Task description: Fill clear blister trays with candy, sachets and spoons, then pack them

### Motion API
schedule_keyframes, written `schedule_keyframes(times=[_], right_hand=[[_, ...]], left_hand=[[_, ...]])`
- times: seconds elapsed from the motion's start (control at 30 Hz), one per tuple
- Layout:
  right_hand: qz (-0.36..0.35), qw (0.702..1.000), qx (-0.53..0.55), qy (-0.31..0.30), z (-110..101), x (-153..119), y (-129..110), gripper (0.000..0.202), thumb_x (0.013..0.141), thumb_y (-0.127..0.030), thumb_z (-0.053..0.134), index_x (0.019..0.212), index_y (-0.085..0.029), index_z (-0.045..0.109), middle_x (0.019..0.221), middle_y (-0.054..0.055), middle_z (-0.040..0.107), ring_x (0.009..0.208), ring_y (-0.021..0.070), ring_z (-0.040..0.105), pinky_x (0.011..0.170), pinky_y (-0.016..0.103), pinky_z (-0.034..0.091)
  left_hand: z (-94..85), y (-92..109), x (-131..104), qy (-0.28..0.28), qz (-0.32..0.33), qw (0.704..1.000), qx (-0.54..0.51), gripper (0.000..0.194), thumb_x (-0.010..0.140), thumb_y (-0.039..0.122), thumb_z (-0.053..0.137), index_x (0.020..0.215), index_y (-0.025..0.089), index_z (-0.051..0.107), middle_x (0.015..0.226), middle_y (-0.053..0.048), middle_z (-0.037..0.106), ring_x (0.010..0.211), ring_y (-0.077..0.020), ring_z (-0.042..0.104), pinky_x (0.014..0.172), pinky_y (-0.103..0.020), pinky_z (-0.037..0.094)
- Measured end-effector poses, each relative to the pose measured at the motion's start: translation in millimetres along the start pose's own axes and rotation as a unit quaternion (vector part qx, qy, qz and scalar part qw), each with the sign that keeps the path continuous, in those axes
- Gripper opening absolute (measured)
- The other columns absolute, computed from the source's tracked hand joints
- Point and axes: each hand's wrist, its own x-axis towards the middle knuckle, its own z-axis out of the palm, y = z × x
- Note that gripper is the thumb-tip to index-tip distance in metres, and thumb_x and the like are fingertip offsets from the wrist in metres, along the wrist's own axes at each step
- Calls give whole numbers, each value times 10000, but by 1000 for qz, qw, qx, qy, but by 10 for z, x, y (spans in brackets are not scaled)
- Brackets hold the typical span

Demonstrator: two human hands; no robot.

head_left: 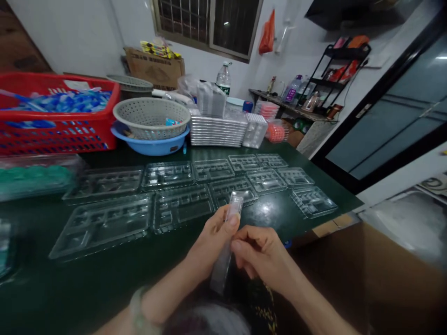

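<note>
My left hand (217, 235) is closed around a clear plastic tray (237, 200), seen edge-on and possibly a thin stack, with the thumb lying along its near face. My right hand (261, 253) is pinched against the side of that tray, fingers curled; the exact grip is partly hidden. Beyond my hands, similar clear compartment trays lie face up in rows on the dark green table, among them a large front-left tray (104, 223), a middle tray (183, 207) and a tray at the right end (314, 201).
Stacked clear trays (218, 130) stand at the back. Left of them are a grey colander (150, 114) over a blue basin (153, 145), and a red basket (59, 130) with blue pieces. Green items fill a clear container (35, 177). A cardboard box (349, 274) sits at the lower right.
</note>
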Motion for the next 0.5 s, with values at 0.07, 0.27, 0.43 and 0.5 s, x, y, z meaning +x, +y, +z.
schedule_keyframes(times=[0.07, 0.27, 0.43, 0.5], right_hand=[[-8, 1000, 2, -17, 13, 5, -9, 283, 831, -375, 533, 659, -151, 526, 537, -41, 512, 383, 24, 399, 377, 152, 289], [-4, 999, 13, -38, 27, 47, -27, 309, 827, -395, 537, 642, -149, 518, 524, -42, 502, 377, 22, 387, 368, 154, 265], [2, 999, 28, -27, 7, 84, 38, 283, 792, -384, 590, 645, -151, 528, 507, -48, 497, 378, 28, 384, 369, 158, 264], [3, 999, 37, -3, -5, 101, 82, 263, 749, -364, 647, 647, -152, 529, 487, -63, 476, 374, 23, 366, 370, 156, 266]], left_hand=[[-19, -3, -7, 12, -15, 1000, -6, 471, 760, 557, 540, 1010, 157, 543, 527, 8, 549, 476, -144, 551, 458, -224, 386], [-38, -14, -29, 26, -63, 997, -27, 546, 780, 636, 422, 967, 150, 584, 531, -13, 566, 525, -166, 577, 510, -253, 425], [-25, -32, -9, 9, -64, 995, -76, 470, 804, 591, 431, 854, 145, 572, 560, -21, 559, 564, -182, 591, 542, -275, 447], [-10, -39, 3, -1, -49, 993, -108, 459, 808, 582, 437, 840, 145, 570, 597, -23, 560, 607, -190, 602, 572, -286, 459]])
